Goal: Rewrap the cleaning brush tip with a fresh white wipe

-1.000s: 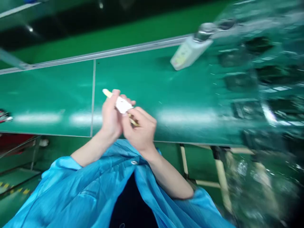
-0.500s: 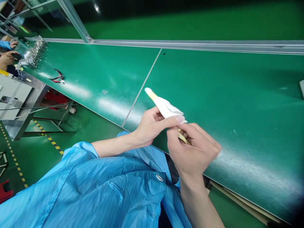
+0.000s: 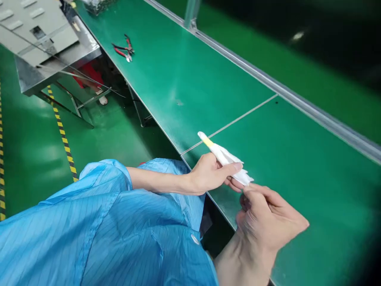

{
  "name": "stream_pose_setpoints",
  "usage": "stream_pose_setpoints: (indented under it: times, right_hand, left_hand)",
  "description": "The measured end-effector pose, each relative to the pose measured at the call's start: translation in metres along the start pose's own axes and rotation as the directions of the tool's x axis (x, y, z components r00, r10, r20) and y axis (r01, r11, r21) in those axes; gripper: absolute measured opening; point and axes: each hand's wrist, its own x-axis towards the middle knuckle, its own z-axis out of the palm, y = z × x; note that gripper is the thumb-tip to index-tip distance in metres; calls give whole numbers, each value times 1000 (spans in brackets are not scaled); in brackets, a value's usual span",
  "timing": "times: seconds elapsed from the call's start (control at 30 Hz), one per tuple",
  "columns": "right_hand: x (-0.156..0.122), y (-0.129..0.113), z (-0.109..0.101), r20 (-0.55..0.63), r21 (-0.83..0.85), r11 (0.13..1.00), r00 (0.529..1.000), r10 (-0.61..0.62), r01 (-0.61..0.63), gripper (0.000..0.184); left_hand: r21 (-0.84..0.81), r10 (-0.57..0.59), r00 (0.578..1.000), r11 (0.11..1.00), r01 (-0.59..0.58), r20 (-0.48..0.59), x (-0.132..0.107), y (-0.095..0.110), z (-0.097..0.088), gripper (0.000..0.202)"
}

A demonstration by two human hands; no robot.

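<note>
A slim white cloth-like bundle (image 3: 228, 158) with a rounded tip, a yellow band and a ragged lower end is held over the green table. My left hand (image 3: 210, 174) is closed round its middle, thumb on top and fingers beneath. At the ragged end, my right hand (image 3: 264, 218) is pinched shut, its fingertips against the white layers. Its palm and inner fingers are turned away, so anything else inside it is hidden.
Red-and-black pliers (image 3: 125, 48) lie on the table (image 3: 166, 79) farther left. A metal rail (image 3: 238, 59) runs along the back edge. Beyond the near edge, a grey cabinet (image 3: 32, 28) rests on a steel stand (image 3: 56, 75). A clear bag (image 3: 97, 4) sits at the top.
My view has swung left. The left hand keeps its hold on the white bundle. My right hand has turned, and the pale yellow strip seen in its fingers before is out of sight.
</note>
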Motion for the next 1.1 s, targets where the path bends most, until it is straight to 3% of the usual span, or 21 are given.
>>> stream_pose_setpoints:
  times: [0.1, 0.2, 0.3, 0.37, 0.47, 0.53, 0.6, 0.67, 0.77, 0.93, 1.0, 1.1]
  right_hand:
    - [-2, -18, 9, 119, 74, 993, 989, 87, -97, 5]
    - [-7, -38, 14, 260, 75, 973, 947, 190, -216, 12]
    - [-12, -49, 21, 203, 30, 978, 959, 197, -207, 9]
    - [-18, -50, 28, 121, -16, 993, 986, 118, -117, 10]
    - [-33, -50, 41, 110, -124, 980, 984, -143, 156, 13]
    - [-48, -53, 47, 209, -210, 892, 910, -358, 399, 9]
    - [-64, -56, 54, 356, -259, 745, 778, -517, 614, 8]
    - [-76, -58, 61, 442, -280, 612, 665, -602, 740, 9]
    - [-89, -56, 67, 425, -308, 508, 594, -683, 805, 10]
    - [-95, -51, 62, 309, -349, 450, 554, -773, 822, 11]
    - [-94, -49, 59, 288, -379, 453, 569, -770, 807, 9]
    - [-87, -42, 55, 278, -445, 496, 641, -715, 746, 7]
  left_hand:
    - [-74, -90, 996, 993, 91, 10, -12, 17, -6, 39]
    - [-136, -72, 997, 988, 69, -12, -21, 39, -15, 35]
    - [-178, 36, 993, 983, -55, -109, -29, 61, -25, 30]
    - [-166, 125, 970, 973, -162, -210, -35, 70, -33, 24]
    - [-133, 206, 928, 957, -257, -312, -47, 75, -43, 15]
    - [-129, 229, 919, 951, -282, -321, -57, 75, -49, 12]
    - [-129, 255, 916, 943, -307, -309, -67, 74, -54, 14]
    - [-127, 297, 910, 930, -344, -289, -75, 74, -58, 21]
    - [-69, 420, 870, 890, -450, -257, -84, 72, -60, 30]
    - [167, 599, 773, 801, -575, -207, -91, 62, -55, 32]
    - [287, 657, 729, 748, -599, -192, -90, 56, -52, 32]
    - [424, 729, 666, 659, -622, -156, -84, 48, -45, 34]
